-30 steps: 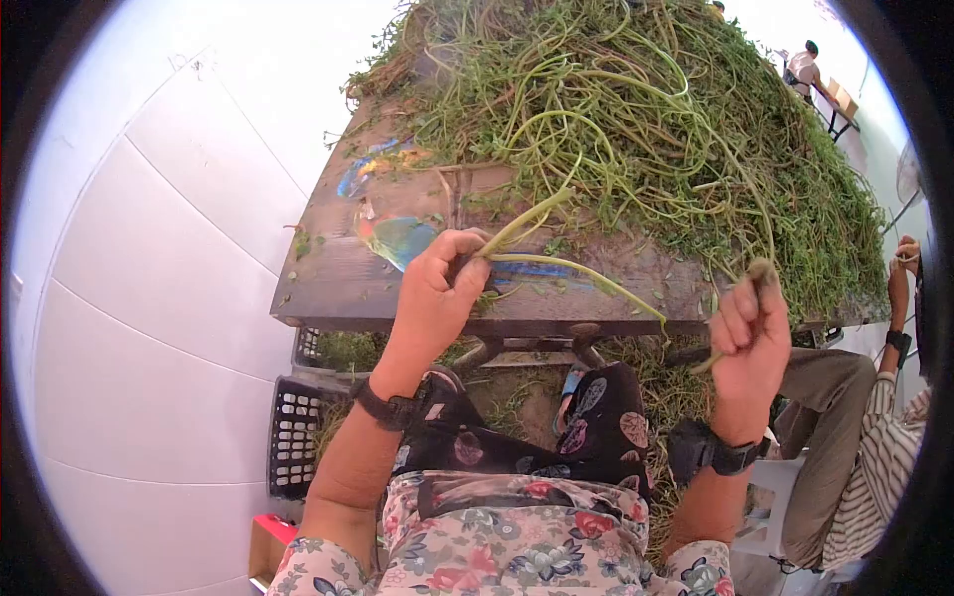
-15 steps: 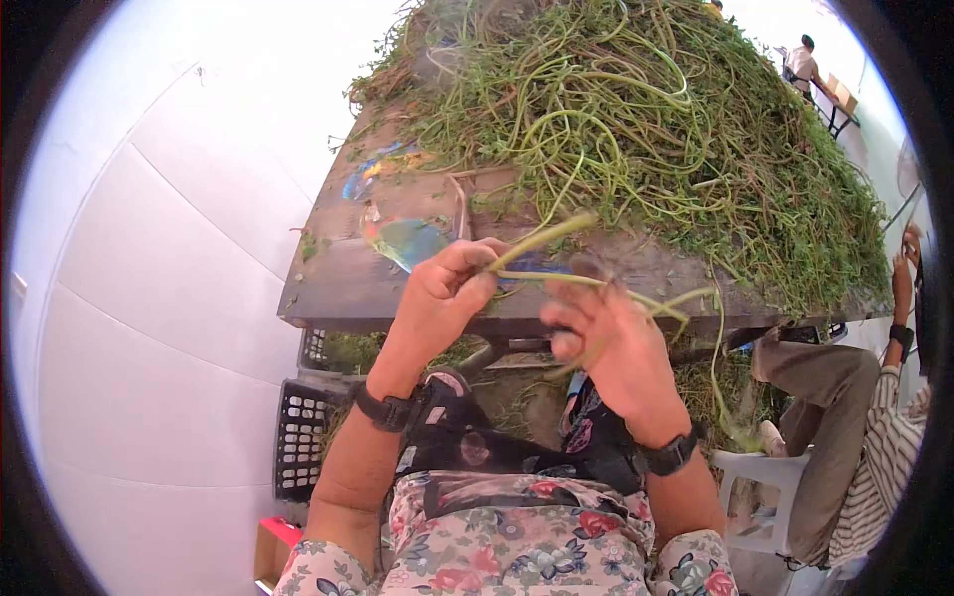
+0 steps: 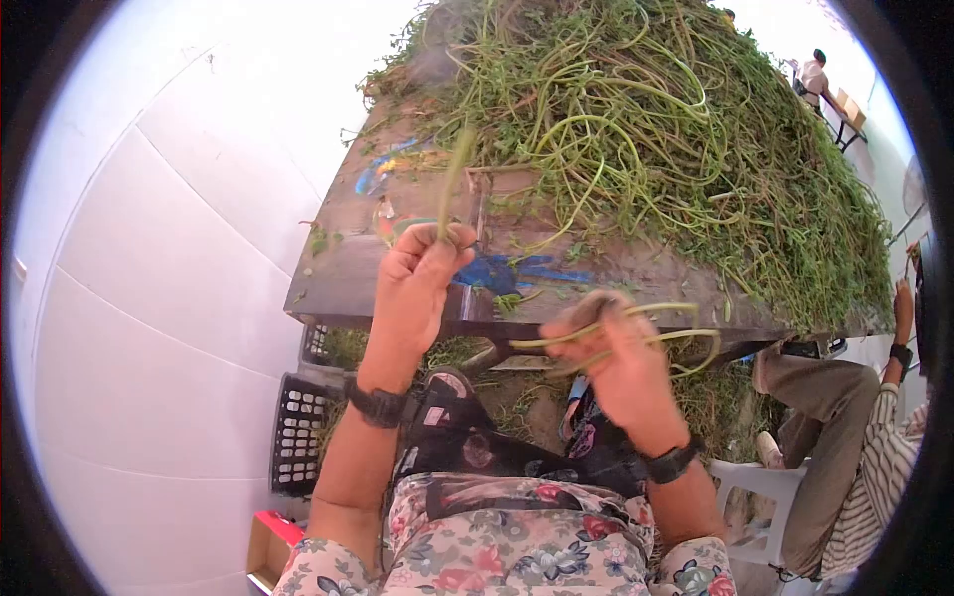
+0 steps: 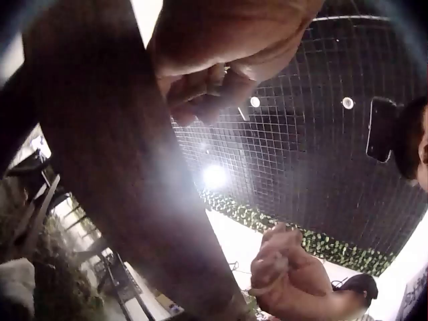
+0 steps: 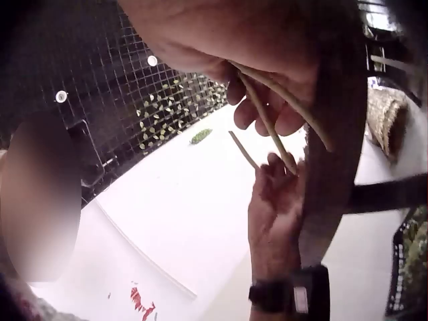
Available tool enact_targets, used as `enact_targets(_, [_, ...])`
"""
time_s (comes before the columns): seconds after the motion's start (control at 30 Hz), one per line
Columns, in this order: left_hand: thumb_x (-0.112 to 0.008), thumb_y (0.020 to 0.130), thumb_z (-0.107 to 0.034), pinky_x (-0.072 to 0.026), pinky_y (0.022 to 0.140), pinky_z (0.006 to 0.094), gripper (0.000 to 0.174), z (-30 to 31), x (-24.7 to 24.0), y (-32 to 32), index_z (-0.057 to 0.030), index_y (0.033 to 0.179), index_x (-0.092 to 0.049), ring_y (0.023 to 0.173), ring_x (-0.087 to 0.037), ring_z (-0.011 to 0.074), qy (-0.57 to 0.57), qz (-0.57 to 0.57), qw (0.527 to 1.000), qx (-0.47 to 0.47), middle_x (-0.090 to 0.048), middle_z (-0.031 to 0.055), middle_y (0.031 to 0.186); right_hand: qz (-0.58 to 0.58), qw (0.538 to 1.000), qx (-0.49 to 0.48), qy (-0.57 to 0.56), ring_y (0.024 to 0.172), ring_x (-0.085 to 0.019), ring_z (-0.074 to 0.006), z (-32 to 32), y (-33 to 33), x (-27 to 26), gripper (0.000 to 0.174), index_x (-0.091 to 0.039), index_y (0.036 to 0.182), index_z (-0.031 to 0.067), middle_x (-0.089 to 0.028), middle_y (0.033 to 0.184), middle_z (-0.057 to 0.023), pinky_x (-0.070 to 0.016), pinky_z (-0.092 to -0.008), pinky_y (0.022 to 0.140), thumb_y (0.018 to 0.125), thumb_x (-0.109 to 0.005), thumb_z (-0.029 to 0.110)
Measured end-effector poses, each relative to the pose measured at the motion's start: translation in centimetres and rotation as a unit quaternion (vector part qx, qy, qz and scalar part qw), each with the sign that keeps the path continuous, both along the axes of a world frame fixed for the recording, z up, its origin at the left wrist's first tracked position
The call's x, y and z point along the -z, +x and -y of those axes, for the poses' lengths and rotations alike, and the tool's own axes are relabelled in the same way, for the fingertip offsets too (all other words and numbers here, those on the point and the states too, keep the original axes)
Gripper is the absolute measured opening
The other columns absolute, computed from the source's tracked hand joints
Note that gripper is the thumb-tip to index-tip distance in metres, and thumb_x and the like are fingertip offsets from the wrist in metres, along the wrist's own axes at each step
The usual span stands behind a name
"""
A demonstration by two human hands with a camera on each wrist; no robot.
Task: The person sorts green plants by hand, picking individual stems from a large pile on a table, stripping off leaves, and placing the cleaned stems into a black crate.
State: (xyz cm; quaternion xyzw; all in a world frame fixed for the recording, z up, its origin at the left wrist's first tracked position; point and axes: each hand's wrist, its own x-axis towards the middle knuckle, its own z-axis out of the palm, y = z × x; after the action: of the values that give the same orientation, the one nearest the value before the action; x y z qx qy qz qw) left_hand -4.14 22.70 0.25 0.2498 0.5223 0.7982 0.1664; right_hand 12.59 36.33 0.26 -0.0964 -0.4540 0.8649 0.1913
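Above the table's near edge, the left hand (image 3: 415,288) pinches a green stem (image 3: 455,184) that stands up from its fingertips. To its right, the right hand (image 3: 621,368), blurred, holds looped green stems (image 3: 686,336) that stick out on both sides of its fingers. The right wrist view shows two stems (image 5: 267,120) running out from the curled fingers of the right hand (image 5: 247,60), with the left hand (image 5: 274,214) beyond. A large heap of leafy stems (image 3: 676,139) covers the back and right of the wooden table (image 3: 338,268).
Black crates (image 3: 300,434) stand below the table's left side, near a red-edged box (image 3: 270,551). More greens lie under the table. At the right a person in a striped top (image 3: 874,477) sits by a white stool (image 3: 760,497); another person (image 3: 812,79) is far back.
The right hand has come left from the far right, and its held stems now loop beside it. The hands are apart again. In the left hand, the stem now points more upright.
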Motion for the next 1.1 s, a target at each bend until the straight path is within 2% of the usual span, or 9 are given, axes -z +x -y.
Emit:
enact_targets(0.1, [-0.049,0.089,-0.013,-0.0487,0.084,0.0337,0.013,1.1,-1.6,0.4,-0.0016,0.095,-0.052,0.091,-0.058,0.0201,-0.012,-0.083,0.994,-0.066,-0.06,0.0097,0.093,-0.014,0.996,0.085,-0.029,0.057,-0.047,-0.014,-3.1,1.3,-1.3,0.022,-0.052,0.097,0.0054,-0.049,0.068,-0.0038,-0.0411,-0.0272,0.055,0.093,-0.041,0.025])
enact_targets(0.23, [-0.046,0.091,-0.02,-0.0459,0.09,0.0391,0.018,5.1,-5.2,-0.6,-0.0029,0.096,-0.051,0.097,-0.055,0.0253,0.172,-0.055,0.977,-0.113,-0.057,0.0102,0.094,-0.06,0.996,-0.027,-0.057,0.052,-0.042,-0.0068,-6.2,2.7,-0.3,0.021,-0.053,0.102,0.0039,-0.051,0.071,-0.0027,-0.033,-0.0205,0.044,0.091,-0.048,0.021])
enact_targets(0.3, [-0.046,0.091,-0.022,-0.0476,0.081,0.0388,0.017,5.9,-6.6,0.8,-0.0056,0.095,-0.048,0.087,-0.055,0.0247,0.229,-0.002,0.97,-0.075,-0.053,0.0065,0.084,-0.013,0.997,-0.019,-0.068,0.049,-0.037,-0.0046,-5.4,2.6,-0.1,0.021,-0.053,0.103,0.004,-0.051,0.071,-0.0014,-0.0266,-0.0181,0.042,0.089,-0.05,0.019])
enact_targets(0.5, [-0.05,0.089,-0.03,-0.039,0.058,0.0338,0.023,6.9,-3.7,4.9,-0.0108,0.08,-0.04,0.065,-0.048,0.0185,0.1,-0.055,0.989,0.095,-0.042,-0.0007,0.061,-0.01,0.996,-0.041,-0.083,0.051,-0.04,-0.0052,-3.4,-0.3,-1.7,0.029,-0.049,0.116,0.0049,-0.054,0.08,-0.0034,-0.0289,-0.0177,0.041,0.09,-0.049,0.018])
enact_targets(0.6, [-0.059,0.082,-0.032,-0.0421,0.057,0.0364,0.031,8.0,-2.4,7.0,-0.0057,0.075,-0.043,0.06,-0.051,0.0237,0.102,0.033,0.986,0.126,-0.048,0.006,0.056,0.0,0.999,-0.016,-0.051,0.055,-0.041,-0.0047,-3.3,-1.7,-2.0,0.028,-0.05,0.115,0.0055,-0.055,0.085,-0.0027,-0.0289,-0.0165,0.041,0.089,-0.05,0.016])
enact_targets(0.73, [-0.058,0.083,-0.031,-0.0365,0.047,0.0357,0.033,8.7,-2.2,9.3,-0.0092,0.066,-0.04,0.049,-0.045,0.0194,0.059,0.069,0.984,0.153,-0.042,0.0023,0.047,0.021,0.999,-0.017,-0.028,0.058,-0.04,-0.0025,-2.4,-3.4,-2.4,0.025,-0.052,0.106,0.0075,-0.051,0.077,0.0029,-0.0253,-0.0158,0.043,0.085,-0.057,0.02])
enact_targets(0.83, [-0.06,0.079,-0.022,-0.0409,0.056,0.0375,0.027,10.1,-1.8,10.2,-0.0038,0.067,-0.045,0.056,-0.05,0.0236,0.076,0.153,0.952,0.252,-0.05,0.008,0.055,0.037,0.998,-0.028,0.043,0.06,-0.039,-0.002,-2.0,-4.1,-2.2,0.025,-0.053,0.103,0.0079,-0.047,0.074,0.0047,-0.025,-0.0157,0.043,0.083,-0.061,0.022])
enact_targets(1.0, [-0.057,0.079,-0.017,-0.0397,0.058,0.0372,0.019,11.1,-1.2,10.3,-0.0029,0.07,-0.047,0.055,-0.049,0.0221,0.065,0.13,0.941,0.306,-0.05,0.008,0.057,0.063,0.993,-0.034,0.089,0.058,-0.038,-0.0013,-2.1,-5.1,-2.3,0.023,-0.054,0.097,0.0077,-0.043,0.067,0.0065,-0.0251,-0.0158,0.043,0.08,-0.062,0.021])
enact_targets(1.1, [-0.055,0.08,-0.015,-0.0398,0.058,0.0359,0.015,10.8,-0.5,10.7,-0.0028,0.073,-0.048,0.056,-0.048,0.0208,0.039,0.143,0.943,0.298,-0.05,0.0064,0.059,0.068,0.989,-0.069,0.116,0.055,-0.037,-0.0007,-2.0,-5.3,-2.1,0.017,-0.055,0.095,0.0071,-0.049,0.068,0.006,-0.0254,-0.0156,0.043,0.082,-0.058,0.018])
